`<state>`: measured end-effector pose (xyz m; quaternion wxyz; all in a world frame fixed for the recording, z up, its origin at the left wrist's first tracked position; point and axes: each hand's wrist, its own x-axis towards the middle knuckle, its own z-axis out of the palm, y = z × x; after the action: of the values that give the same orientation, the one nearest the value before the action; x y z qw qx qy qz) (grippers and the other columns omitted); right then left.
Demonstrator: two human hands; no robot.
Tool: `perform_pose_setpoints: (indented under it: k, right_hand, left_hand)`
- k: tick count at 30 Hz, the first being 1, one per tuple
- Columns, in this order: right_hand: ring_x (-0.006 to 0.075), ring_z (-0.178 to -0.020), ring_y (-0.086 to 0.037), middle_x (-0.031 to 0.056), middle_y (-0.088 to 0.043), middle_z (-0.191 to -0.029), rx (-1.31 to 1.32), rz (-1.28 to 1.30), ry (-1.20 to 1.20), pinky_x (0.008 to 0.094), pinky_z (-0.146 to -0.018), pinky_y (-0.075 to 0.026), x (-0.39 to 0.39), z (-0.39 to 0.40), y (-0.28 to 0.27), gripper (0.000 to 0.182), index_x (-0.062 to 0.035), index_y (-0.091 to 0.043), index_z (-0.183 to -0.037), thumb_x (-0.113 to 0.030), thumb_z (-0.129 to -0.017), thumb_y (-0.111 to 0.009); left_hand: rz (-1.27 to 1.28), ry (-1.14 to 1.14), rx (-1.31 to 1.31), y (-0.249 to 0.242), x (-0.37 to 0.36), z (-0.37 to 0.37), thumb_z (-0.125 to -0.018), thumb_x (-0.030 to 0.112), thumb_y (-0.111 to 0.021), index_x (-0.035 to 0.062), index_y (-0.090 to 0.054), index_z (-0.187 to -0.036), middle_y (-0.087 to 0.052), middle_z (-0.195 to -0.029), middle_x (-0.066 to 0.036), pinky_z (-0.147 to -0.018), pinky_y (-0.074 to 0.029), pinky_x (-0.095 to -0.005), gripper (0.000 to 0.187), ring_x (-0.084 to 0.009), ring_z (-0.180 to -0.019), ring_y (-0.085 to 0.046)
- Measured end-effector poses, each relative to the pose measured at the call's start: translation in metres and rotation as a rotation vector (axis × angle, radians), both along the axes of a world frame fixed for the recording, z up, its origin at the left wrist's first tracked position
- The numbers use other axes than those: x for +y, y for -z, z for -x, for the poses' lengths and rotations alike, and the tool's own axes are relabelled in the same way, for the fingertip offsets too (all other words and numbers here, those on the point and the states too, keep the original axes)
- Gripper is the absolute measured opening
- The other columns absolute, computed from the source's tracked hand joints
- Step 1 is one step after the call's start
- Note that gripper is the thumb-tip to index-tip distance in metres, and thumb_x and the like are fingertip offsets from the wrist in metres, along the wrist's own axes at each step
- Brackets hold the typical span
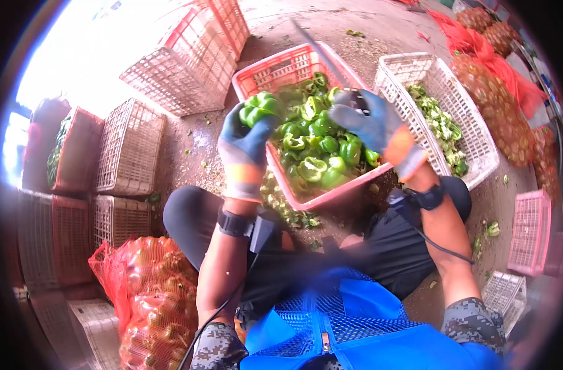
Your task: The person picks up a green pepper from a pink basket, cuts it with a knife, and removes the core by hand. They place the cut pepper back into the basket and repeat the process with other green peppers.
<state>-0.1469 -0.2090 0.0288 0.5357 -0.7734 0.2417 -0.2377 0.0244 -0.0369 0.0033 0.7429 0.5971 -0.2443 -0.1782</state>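
Observation:
My left hand (246, 139), in a blue and grey glove with an orange cuff, is closed around a whole green bell pepper (258, 109). It is above the left rim of a pink crate (247, 80). In the same kind of glove, my right hand (368, 117) grips a knife (321, 54) by its dark handle. The long blade points up and away to the left, apart from the pepper. Below both hands, the pink crate holds many cut green pepper pieces (312, 166), several of them halved with pale insides showing.
A white crate (389, 105) with pepper cores and scraps (439, 123) stands right of the pink one. Stacked crates (130, 148) line the left. A red mesh sack (158, 302) is near my left elbow; more filled sacks (491, 98) lie at right. Scraps litter the floor (275, 24).

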Motion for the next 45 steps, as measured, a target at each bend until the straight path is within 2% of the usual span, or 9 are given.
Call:
perform_pose_setpoints:
  k: [5, 10, 17, 22, 29, 33, 34, 38, 45]
  right_hand:
    - [0.0136, -0.086, -0.060, 0.0065, -0.067, -0.096, 0.042, -0.024, -0.107, 0.0310, -0.077, -0.050, 0.011, -0.028, 0.025, 0.076, -0.0014, -0.065, -0.112, -0.066, -0.075, -0.081]
    - [0.0106, -0.054, -0.054, 0.0002, -0.057, -0.064, 0.212, -0.389, -0.099, 0.0286, -0.046, -0.041, 0.016, -0.025, -0.003, 0.041, -0.0064, -0.067, -0.089, -0.044, -0.080, -0.080]
    - [0.0040, -0.050, -0.046, -0.0036, -0.051, -0.069, -0.138, -1.026, -0.116, 0.0192, -0.042, -0.033, -0.004, -0.011, 0.016, 0.020, -0.0075, -0.061, -0.095, -0.026, -0.092, -0.068]
    - [0.0054, -0.045, -0.043, 0.0201, -0.066, -0.083, -0.228, -1.204, -0.361, 0.0183, -0.036, -0.031, -0.019, -0.006, 0.019, 0.022, -0.0032, -0.061, -0.103, -0.024, -0.095, -0.060]
    - [0.0055, -0.042, -0.035, 0.0237, -0.063, -0.091, -0.336, -1.303, -0.477, 0.0177, -0.035, -0.027, -0.033, 0.004, 0.024, 0.035, -0.0014, -0.058, -0.115, -0.032, -0.099, -0.054]
    - [0.0052, -0.039, -0.035, 0.0218, -0.067, -0.087, -0.284, -1.191, -0.222, 0.0183, -0.032, -0.023, -0.031, 0.008, 0.013, 0.037, -0.0048, -0.060, -0.114, -0.039, -0.099, -0.059]
    - [0.0073, -0.046, -0.047, 0.0211, -0.068, -0.090, -0.236, -1.093, -0.279, 0.0201, -0.039, -0.036, -0.041, 0.010, 0.021, 0.048, -0.0039, -0.062, -0.118, -0.048, -0.098, -0.061]
    - [0.0098, -0.075, -0.062, 0.0066, -0.071, -0.092, 0.238, 0.279, 0.414, 0.0241, -0.071, -0.051, -0.034, -0.001, 0.039, 0.059, -0.0027, -0.067, -0.122, -0.050, -0.088, -0.076]
    - [0.0073, -0.083, -0.058, 0.0000, -0.068, -0.090, 0.036, -0.280, -0.369, 0.0261, -0.075, -0.047, 0.018, 0.005, -0.018, 0.039, -0.0072, -0.073, -0.119, -0.026, -0.085, -0.081]
  left_hand:
    - [0.007, 0.144, -0.320, 0.004, -0.011, 0.039, -0.084, -0.005, -0.073, -0.0019, -0.053, -0.137, -0.062, -0.130, -0.013, -0.094, -0.055, -0.0315, 0.057, -0.0194, -0.117, -0.062]
    - [-0.022, 0.205, -0.397, 0.012, -0.006, 0.036, -0.086, -0.012, -0.066, -0.0009, -0.052, -0.141, -0.062, -0.129, -0.011, -0.095, -0.054, -0.0309, 0.058, -0.0179, -0.117, -0.061]
    - [0.093, 0.255, 0.130, 0.001, -0.004, 0.038, -0.087, -0.011, -0.066, -0.0006, -0.053, -0.140, -0.066, -0.123, -0.009, -0.092, -0.055, -0.0283, 0.055, -0.0142, -0.107, -0.065]
    - [0.241, 0.465, 0.402, -0.001, 0.003, 0.022, -0.095, 0.010, -0.063, 0.0009, -0.044, -0.146, -0.062, -0.128, -0.016, -0.093, -0.060, -0.0445, 0.055, -0.0288, -0.114, -0.066]
    - [0.342, 0.589, 0.448, 0.026, 0.005, 0.007, -0.103, 0.025, -0.057, -0.0024, -0.048, -0.141, -0.061, -0.136, -0.018, -0.103, -0.054, -0.0395, 0.048, -0.0294, -0.126, -0.060]
    - [0.412, 0.688, 0.700, 0.022, 0.012, 0.002, -0.104, 0.028, -0.057, -0.0036, -0.054, -0.134, -0.065, -0.131, -0.015, -0.100, -0.053, -0.0335, 0.044, -0.0220, -0.117, -0.065]
    - [0.408, 0.677, 0.602, 0.024, 0.012, 0.003, -0.103, 0.024, -0.059, -0.0037, -0.054, -0.134, -0.065, -0.130, -0.014, -0.099, -0.054, -0.0338, 0.042, -0.0220, -0.115, -0.065]
    - [0.321, 0.611, 0.314, 0.028, 0.011, 0.010, -0.096, 0.009, -0.069, -0.0034, -0.055, -0.132, -0.068, -0.123, -0.012, -0.094, -0.054, -0.0331, 0.041, -0.0202, -0.110, -0.066]
    - [0.074, 0.575, 0.229, 0.015, 0.005, 0.021, -0.092, -0.003, -0.067, -0.0013, -0.054, -0.133, -0.061, -0.129, -0.013, -0.086, -0.054, -0.0284, 0.043, -0.0183, -0.108, -0.062]
